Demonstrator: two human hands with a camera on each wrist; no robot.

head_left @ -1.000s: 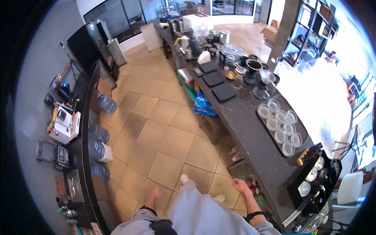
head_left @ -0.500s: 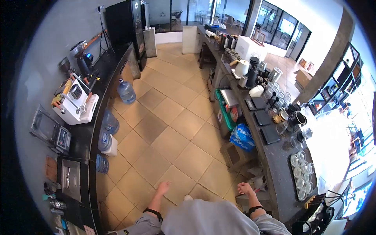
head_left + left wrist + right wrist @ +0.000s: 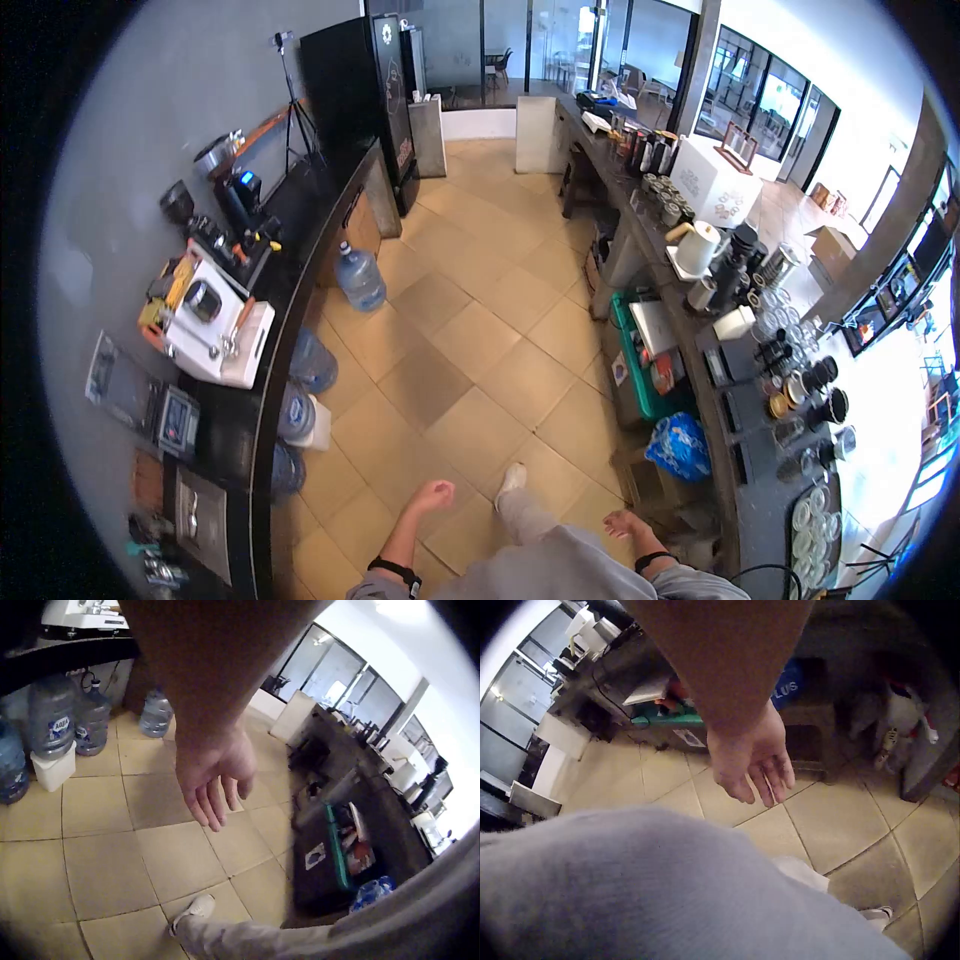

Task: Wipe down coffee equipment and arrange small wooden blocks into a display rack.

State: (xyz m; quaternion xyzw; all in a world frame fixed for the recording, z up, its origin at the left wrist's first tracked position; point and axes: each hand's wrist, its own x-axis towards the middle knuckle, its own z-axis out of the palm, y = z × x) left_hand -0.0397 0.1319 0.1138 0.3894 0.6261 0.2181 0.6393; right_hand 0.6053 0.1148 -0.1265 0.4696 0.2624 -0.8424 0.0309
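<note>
My left hand [image 3: 436,494] [image 3: 215,774] hangs free over the tan tiled floor [image 3: 470,340], fingers loosely relaxed, holding nothing. My right hand [image 3: 622,522] [image 3: 756,762] also hangs empty with fingers slack, close to the dark counter [image 3: 715,400] on my right and above the floor beside its lower shelves. One white shoe [image 3: 511,481] [image 3: 191,911] steps forward between the hands. Grey trousers [image 3: 652,892] fill the lower part of the right wrist view.
A long counter on the right carries a white kettle [image 3: 699,246], jars, cups and a tray of glasses [image 3: 815,525]. Under it sit a green crate [image 3: 645,370] and a blue water pack [image 3: 683,447]. Water jugs [image 3: 359,277] line the left counter, which carries a white machine [image 3: 212,325].
The view has swung left and forward along the aisle; the right counter has slid toward the frame's edge. Both hands stay empty and swing with the walk.
</note>
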